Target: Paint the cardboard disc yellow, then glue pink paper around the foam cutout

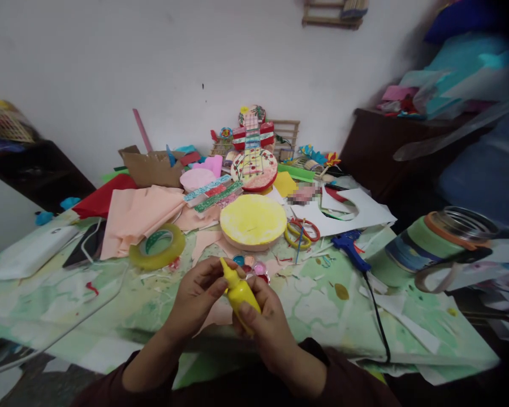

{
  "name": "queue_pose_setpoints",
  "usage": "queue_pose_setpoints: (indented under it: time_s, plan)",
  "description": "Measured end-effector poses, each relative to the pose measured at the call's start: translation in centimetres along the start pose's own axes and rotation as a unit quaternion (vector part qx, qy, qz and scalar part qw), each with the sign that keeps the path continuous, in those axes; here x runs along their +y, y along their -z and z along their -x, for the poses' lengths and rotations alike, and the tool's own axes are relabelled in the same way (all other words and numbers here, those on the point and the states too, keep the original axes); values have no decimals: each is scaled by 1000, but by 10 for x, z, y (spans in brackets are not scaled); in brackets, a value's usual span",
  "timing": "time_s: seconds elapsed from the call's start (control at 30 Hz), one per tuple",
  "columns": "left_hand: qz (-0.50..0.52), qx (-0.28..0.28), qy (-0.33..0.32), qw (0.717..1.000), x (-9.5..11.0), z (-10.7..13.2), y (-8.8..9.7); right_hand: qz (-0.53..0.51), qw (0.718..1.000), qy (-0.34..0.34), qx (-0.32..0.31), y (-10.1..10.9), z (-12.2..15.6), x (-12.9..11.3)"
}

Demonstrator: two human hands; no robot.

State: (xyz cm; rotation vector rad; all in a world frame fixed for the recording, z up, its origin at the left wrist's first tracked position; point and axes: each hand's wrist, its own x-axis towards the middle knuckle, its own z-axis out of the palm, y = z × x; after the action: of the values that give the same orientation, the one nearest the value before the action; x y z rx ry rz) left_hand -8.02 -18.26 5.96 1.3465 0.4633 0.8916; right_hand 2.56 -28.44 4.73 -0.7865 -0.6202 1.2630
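Observation:
A yellow squeeze bottle (242, 298) with a pointed nozzle is tilted up and to the left, low over the table's near side. My right hand (267, 319) wraps around its body, thumb along the side. At the nozzle and neck, my left hand (199, 294) has its fingers curled in and pinching; the exact contact of its fingertips is partly hidden. Just beyond the hands lie small round paint pots (259, 269) in several colours. Behind them rests a round disc (253, 219) with a patchy yellow painted top.
A roll of clear tape (158, 246) lies left. Scissors (302, 233), a thin brush (300, 242), a blue glue gun (351, 250) with a black cord and a large green jar (424, 249) are right. A decorated toy guitar (254, 164) leans at the back, among paper and cardboard.

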Motion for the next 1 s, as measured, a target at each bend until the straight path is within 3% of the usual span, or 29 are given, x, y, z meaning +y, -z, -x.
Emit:
queue_pose_setpoints:
  time_s: [0.13, 0.2, 0.33, 0.47, 0.53, 0.6, 0.67, 0.73, 0.77, 0.8, 0.87, 0.93, 1.0]
  plan:
    - [-5, -39, -24, 999, 1, 6, 0, -62, 996, -70, 0, -2, -5, 6]
    - [-27, -27, -26, 999, 1, 7, 0, -98, 992, -79, -9, -2, -7, 7]
    - [-30, 20, -23, 999, -3, 7, 3, -85, 996, -14, -3, 1, -5, 9]
    - [11, -12, -23, 1000, -4, 8, 7, -8, 1000, 3, 8, 4, -3, 16]
    - [-2, -10, -25, 1000, -3, 11, 7, 73, 995, 68, 27, 6, -3, 18]
    - [-37, 16, -24, 999, -2, 15, 5, 207, 960, 176, 62, 8, -3, 18]
    - [-61, 57, -24, 996, -3, 18, 0, 330, 900, 271, 89, 11, -3, 17]
    - [-51, 92, -27, 994, -5, 21, -4, 394, 856, 320, 95, 14, -1, 17]
    - [-38, 103, -28, 994, -6, 21, -7, 402, 849, 328, 96, 15, 0, 18]
    - [-21, 108, -28, 994, -7, 22, -9, 390, 856, 326, 97, 14, 0, 18]
    - [23, 99, -19, 995, -9, 22, -13, 312, 906, 268, 102, 11, 0, 18]
    - [79, 65, 6, 995, -9, 22, -18, 184, 967, 146, 101, 7, -2, 17]
    - [134, 30, 47, 989, -9, 23, -22, 62, 995, 30, 77, 2, -4, 12]
